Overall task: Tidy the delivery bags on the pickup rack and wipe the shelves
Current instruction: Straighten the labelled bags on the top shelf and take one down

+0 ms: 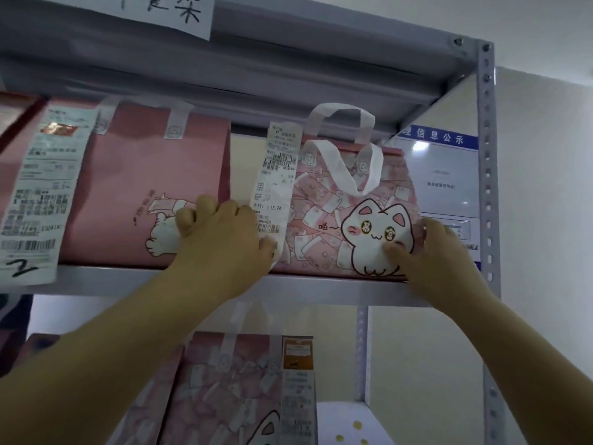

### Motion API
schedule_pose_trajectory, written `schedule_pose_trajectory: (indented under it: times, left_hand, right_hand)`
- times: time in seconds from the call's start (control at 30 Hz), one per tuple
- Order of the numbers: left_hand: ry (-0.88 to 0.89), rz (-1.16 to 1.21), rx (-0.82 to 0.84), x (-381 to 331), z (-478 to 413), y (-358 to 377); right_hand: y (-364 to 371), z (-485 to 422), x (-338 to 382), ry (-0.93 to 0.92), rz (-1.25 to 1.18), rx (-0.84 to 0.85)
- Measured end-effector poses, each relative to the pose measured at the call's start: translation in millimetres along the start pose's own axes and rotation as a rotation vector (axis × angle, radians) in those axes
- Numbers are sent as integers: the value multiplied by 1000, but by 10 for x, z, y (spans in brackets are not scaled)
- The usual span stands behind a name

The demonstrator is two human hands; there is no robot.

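A pink delivery bag with a white cat print (349,216) and white loop handles stands upright on the grey metal shelf (134,281), at its right end. A long receipt (276,184) hangs down its left front. My left hand (221,236) grips the bag's left edge, fingers curled around it. On the bag's right edge rests my right hand (439,252), thumb pressed on the cat print. A second pink bag (144,191) stands to the left, almost touching my left hand, with its own receipt (41,194).
Another pink cat bag (231,390) sits on the shelf below. The rack's perforated upright (487,194) runs down the right side, with a blue and white notice (439,178) behind it. A handwritten paper sign (167,11) hangs from the top shelf.
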State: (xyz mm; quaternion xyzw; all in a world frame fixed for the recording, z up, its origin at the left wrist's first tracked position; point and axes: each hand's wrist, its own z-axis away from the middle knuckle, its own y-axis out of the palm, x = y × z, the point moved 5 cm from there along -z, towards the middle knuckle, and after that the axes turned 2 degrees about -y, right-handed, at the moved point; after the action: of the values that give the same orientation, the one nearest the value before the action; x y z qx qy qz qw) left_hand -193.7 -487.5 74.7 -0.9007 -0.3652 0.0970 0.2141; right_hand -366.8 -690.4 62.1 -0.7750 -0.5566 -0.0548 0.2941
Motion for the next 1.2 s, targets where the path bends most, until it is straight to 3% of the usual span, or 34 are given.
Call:
schedule_pose_trajectory:
  times: [0.37,0.63,0.9,1.2]
  left_hand:
    - [-11,268,11,-21,36,-49]
    - [16,298,22,38,36,-33]
    - [146,430,-178,141,309,-320]
    - [142,424,-70,626,806,-562]
  right_hand:
    - [11,-117,-176,-9,-4,-41]
    - [-47,-74,-127,-6,-11,-65]
    - [-264,220,263,-299,-123,-373]
    - [168,760,1074,-472,-418,-125]
